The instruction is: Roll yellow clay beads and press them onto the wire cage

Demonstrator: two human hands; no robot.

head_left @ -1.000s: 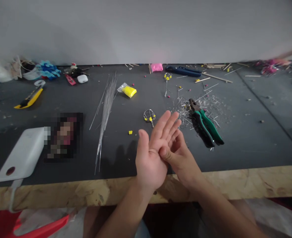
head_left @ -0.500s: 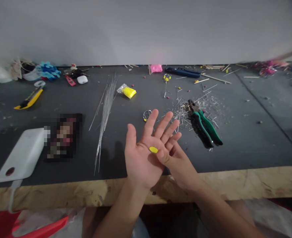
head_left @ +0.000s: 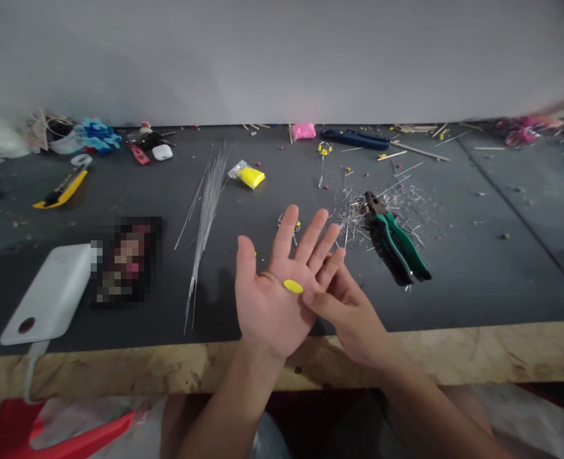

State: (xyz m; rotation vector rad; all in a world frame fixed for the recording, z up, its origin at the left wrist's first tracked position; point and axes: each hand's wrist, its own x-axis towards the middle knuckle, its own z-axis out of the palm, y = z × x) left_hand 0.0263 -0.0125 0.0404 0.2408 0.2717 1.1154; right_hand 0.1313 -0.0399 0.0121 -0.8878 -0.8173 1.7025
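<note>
My left hand (head_left: 270, 306) is held palm up over the table's front edge, fingers spread. On its palm lies a small flattened oval of yellow clay (head_left: 293, 286). My right hand (head_left: 353, 315) is alongside, its thumb stretched against the palm's edge just right of the clay. Its other fingers are partly hidden behind my left hand. Just beyond my left fingertips, partly covered by them, is a small wire ring with yellow beads (head_left: 282, 220). To the right, green-and-black pliers (head_left: 395, 239) lie by a pile of cut wire pieces (head_left: 351, 220).
A bundle of long wires (head_left: 206, 210) lies left of my hands, near a bag of yellow clay (head_left: 252, 176). Further left are a white power bank (head_left: 50, 293), a pixelated dark object (head_left: 127, 261) and a yellow cutter (head_left: 64, 189). Pink clay (head_left: 304, 131) sits by the back wall.
My right thumb has drawn back off the yellow clay, so the whole oval shows on my palm. My left hand has shifted slightly left and up in the view.
</note>
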